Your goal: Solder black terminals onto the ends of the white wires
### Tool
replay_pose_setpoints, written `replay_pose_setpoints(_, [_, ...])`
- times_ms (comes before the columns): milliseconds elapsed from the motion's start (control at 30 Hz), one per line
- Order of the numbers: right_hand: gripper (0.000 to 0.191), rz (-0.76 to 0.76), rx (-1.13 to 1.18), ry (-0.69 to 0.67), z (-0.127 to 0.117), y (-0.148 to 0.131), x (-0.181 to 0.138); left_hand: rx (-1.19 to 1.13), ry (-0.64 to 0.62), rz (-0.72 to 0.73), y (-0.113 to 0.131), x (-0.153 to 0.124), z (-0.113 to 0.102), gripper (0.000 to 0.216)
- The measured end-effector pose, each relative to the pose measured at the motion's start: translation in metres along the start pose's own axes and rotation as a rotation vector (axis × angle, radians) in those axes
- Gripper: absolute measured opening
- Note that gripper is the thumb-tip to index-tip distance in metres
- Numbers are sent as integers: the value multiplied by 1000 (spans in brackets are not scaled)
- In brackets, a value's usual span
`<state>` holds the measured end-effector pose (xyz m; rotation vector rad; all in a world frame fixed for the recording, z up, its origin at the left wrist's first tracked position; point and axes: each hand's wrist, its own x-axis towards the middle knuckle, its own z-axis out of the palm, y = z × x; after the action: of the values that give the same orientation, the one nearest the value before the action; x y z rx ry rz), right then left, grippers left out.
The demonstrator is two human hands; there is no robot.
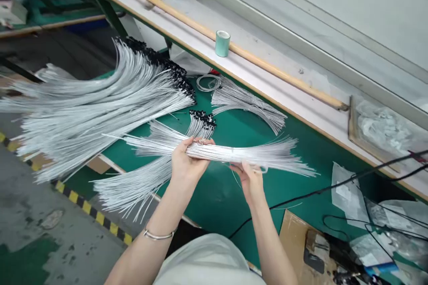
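The wire bundle (pixel 267 155) is clasped by the left hand (pixel 187 164), pinched by the right hand (pixel 250 180). Gathering seems underway; ends need aligning

Person seen from own head: two bare forearms coming in from the bottom edge, slim, uncovered for the whole visible length. Left hand (pixel 187 164) bare; right hand (pixel 251 182) bare. Thin silver-coloured metal bangle (pixel 159 234) on the left forearm just behind the wrist, narrow band, slightly shiny. Pale off-white garment (pixel 204 259) at bottom centre between the arms, smooth plain cloth, rounded, cut off by the frame. Sleeve ends not in view.
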<state>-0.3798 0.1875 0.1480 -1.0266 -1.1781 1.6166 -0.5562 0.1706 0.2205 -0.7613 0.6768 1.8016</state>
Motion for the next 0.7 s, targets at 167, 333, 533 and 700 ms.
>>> replay_pose_setpoints(167, [36, -28, 75, 35, 22, -50, -3, 18, -28, 56, 3, -30, 0, 18])
replay_pose_setpoints(333, [42, -128, 98, -108, 50, -66, -15, -77, -85, 160, 23, -58, 5, 22])
replay_pose_setpoints(533, [25, -144, 39, -333, 80, -34, -26, -163, -126, 266, 55, -92, -16, 23])
replay_pose_setpoints(700, [32, -136, -49, -411, 88, -21, -69, -230, -130, 412, 73, -110, -53, 25])
